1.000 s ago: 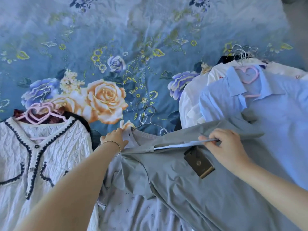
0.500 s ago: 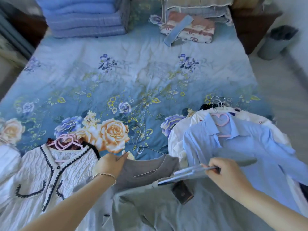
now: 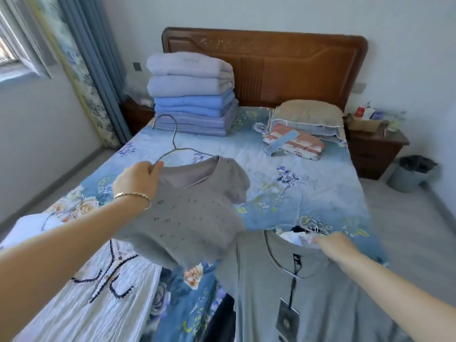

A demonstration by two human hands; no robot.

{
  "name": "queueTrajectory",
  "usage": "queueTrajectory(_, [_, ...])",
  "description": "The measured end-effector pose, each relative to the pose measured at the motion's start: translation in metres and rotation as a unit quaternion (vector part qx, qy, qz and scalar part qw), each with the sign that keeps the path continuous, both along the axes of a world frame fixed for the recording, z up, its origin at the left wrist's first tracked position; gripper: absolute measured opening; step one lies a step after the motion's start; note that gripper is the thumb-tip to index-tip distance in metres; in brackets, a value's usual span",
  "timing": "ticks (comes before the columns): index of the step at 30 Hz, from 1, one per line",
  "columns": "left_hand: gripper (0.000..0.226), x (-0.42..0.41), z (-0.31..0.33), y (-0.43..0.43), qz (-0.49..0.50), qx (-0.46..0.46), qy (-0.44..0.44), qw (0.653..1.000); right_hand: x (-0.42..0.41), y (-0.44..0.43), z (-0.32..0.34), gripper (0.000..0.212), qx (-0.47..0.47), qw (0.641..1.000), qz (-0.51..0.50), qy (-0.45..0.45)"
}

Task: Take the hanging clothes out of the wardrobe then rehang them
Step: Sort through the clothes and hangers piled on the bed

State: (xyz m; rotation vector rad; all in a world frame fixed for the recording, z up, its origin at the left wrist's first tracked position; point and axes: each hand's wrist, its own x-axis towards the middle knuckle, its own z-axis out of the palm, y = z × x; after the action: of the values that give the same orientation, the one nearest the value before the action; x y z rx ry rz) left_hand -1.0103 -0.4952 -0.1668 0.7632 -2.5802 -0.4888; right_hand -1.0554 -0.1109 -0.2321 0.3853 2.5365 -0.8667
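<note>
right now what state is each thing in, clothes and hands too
wire hanger, held up above the bed
grey speckled top, hanging crumpled on the wire hanger
left hand, grips the wire hanger's end
grey t-shirt, lying flat, tag attached
right hand, at the grey t-shirt's collar, grip blurred
white cardigan, lying flat on the bed
blankets, folded, stacked

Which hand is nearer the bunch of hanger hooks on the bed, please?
Right. The right hand is beside the hanger hooks; the left hand grips a wire hanger, far leftward.
</note>
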Motion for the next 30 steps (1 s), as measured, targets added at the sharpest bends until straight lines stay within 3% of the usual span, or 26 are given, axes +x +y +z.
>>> queueTrajectory(7, [0.053,0.057,0.048,0.004,-0.094,-0.151,0.097,0.979,-0.015,-0.025,0.061,0.038,-0.008,0.988,-0.062,0.142])
queueTrajectory(11, [0.056,0.083,0.070,-0.004,-0.116,-0.154,0.141,0.971,-0.008,-0.048,0.118,0.031,-0.007,0.956,-0.008,0.293])
queueTrajectory(14, [0.068,0.101,0.077,-0.006,-0.131,-0.149,0.159,0.967,0.011,-0.071,0.144,0.035,-0.066,0.921,0.070,0.379])
queueTrajectory(19, [0.062,0.120,0.074,-0.005,-0.162,-0.121,0.176,0.963,0.045,-0.106,0.155,0.043,-0.208,0.879,0.240,0.356])
queueTrajectory(23, [0.058,0.123,0.064,0.006,-0.204,-0.057,0.198,0.957,0.065,-0.121,0.153,0.039,-0.199,0.867,0.364,0.277])
queueTrajectory(27, [0.043,0.118,0.057,0.011,-0.229,0.004,0.202,0.952,0.078,-0.127,0.152,0.033,-0.184,0.853,0.381,0.307])
queueTrajectory(30, [0.049,0.118,0.050,0.010,-0.248,0.003,0.216,0.944,0.082,-0.126,0.154,0.035,-0.170,0.848,0.364,0.347])
